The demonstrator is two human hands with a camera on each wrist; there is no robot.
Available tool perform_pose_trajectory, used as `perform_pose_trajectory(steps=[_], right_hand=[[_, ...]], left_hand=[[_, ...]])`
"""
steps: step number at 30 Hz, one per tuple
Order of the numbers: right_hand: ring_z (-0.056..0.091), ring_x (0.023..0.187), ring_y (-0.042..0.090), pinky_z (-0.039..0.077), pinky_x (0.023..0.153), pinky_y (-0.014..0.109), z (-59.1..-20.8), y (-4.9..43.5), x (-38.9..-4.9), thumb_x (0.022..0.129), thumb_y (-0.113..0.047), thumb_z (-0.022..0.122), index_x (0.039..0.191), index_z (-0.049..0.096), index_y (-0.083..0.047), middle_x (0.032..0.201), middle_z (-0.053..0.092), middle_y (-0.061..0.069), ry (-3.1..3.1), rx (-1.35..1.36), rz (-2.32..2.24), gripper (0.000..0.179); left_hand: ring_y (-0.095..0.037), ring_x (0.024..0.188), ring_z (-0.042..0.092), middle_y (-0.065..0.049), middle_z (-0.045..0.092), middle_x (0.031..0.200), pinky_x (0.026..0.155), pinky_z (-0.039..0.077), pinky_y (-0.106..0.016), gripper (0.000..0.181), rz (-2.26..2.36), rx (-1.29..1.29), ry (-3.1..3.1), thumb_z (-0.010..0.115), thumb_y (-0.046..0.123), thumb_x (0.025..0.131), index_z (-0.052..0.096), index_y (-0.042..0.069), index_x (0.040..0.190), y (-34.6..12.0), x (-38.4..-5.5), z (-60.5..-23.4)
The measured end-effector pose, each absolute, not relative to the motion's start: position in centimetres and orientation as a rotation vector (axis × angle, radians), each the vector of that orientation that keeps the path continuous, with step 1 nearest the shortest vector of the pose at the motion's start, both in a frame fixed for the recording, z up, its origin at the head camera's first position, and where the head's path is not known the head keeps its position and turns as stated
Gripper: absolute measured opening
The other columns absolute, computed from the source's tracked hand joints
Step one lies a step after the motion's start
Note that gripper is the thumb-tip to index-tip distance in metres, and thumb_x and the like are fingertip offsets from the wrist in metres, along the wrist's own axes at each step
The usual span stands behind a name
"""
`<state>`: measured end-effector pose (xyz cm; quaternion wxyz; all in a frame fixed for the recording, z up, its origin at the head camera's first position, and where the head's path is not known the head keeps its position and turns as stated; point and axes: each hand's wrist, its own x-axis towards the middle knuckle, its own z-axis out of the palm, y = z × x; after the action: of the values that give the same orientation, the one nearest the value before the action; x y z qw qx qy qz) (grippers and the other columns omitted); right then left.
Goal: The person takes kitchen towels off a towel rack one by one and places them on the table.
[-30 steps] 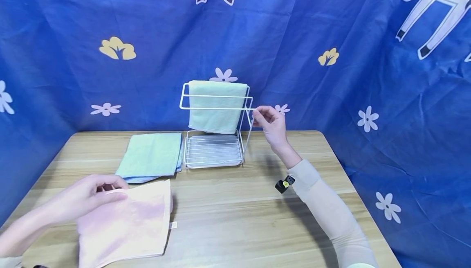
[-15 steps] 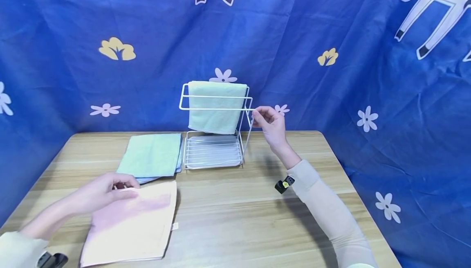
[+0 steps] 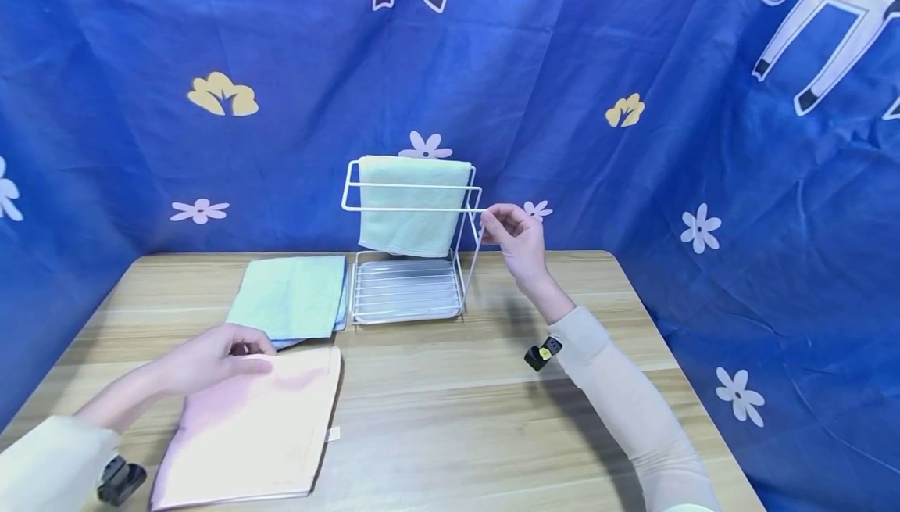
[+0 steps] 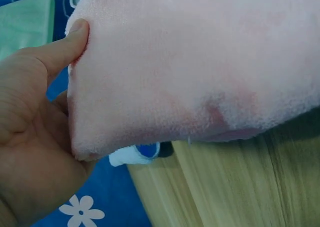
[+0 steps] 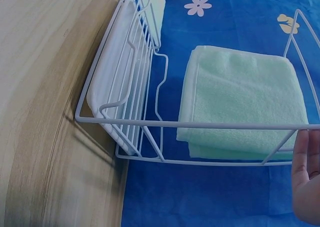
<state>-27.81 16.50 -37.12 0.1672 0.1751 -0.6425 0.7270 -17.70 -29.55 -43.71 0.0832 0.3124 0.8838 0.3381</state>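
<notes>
A folded pink towel (image 3: 253, 434) hangs from my left hand (image 3: 218, 363), which pinches its upper edge. In the left wrist view the thumb (image 4: 77, 37) lies on the near face of the pink towel (image 4: 190, 62), and the other fingers are mostly hidden behind it. My right hand (image 3: 519, 242) grips the right front corner of a white wire rack (image 3: 415, 209). Over the rack's rear bar hangs a mint green towel (image 3: 415, 230), seen also as a folded green towel (image 5: 240, 97) in the right wrist view.
Left of the rack lies a folded green cloth (image 3: 288, 297) with blue fabric beneath. A white tray (image 5: 102, 72) sits in the rack's base. The wooden table (image 3: 492, 426) meets a blue patterned curtain (image 3: 302, 105) behind.
My left hand has moved right and slightly up with the pink towel, closer to the green cloth. The right hand keeps its place on the rack.
</notes>
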Motion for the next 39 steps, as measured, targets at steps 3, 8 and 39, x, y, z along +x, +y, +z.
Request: perform_pose_trajectory(steps=[3,8,39], right_hand=[[0.070,0.073,0.007,0.064,0.072,0.029,-37.2,16.6,-27.9,0.100,0.004,0.065,0.096,0.072,-0.018,0.082,0.074,-0.011,-1.833,0.497,2.067,0.024],[0.069,0.073,0.005,0.063,0.070,0.024,-37.1,16.5,-27.8,0.100,0.005,0.065,0.096,0.072,-0.017,0.081,0.074,-0.012,-1.827,0.501,2.078,0.024],[0.070,0.072,0.007,0.063,0.070,0.023,-37.3,16.4,-28.0,0.100,0.008,0.063,0.095,0.072,-0.018,0.081,0.073,-0.010,-1.788,0.517,2.118,0.027]], left_hand=[[0.001,0.072,0.047,0.010,0.062,0.080,0.061,0.039,-0.023,0.010,1.001,0.895,2.632,0.074,0.006,0.096,0.074,0.016,0.096,-29.6,-18.0,-43.9],[0.004,0.076,0.048,0.013,0.064,0.085,0.065,0.040,-0.022,0.007,0.963,0.850,2.642,0.075,0.009,0.096,0.074,0.015,0.096,-29.7,-18.3,-44.3],[0.004,0.072,0.052,0.012,0.066,0.084,0.064,0.045,-0.022,0.012,0.922,0.712,2.817,0.082,0.012,0.090,0.076,0.013,0.100,-31.6,-18.8,-45.3]])
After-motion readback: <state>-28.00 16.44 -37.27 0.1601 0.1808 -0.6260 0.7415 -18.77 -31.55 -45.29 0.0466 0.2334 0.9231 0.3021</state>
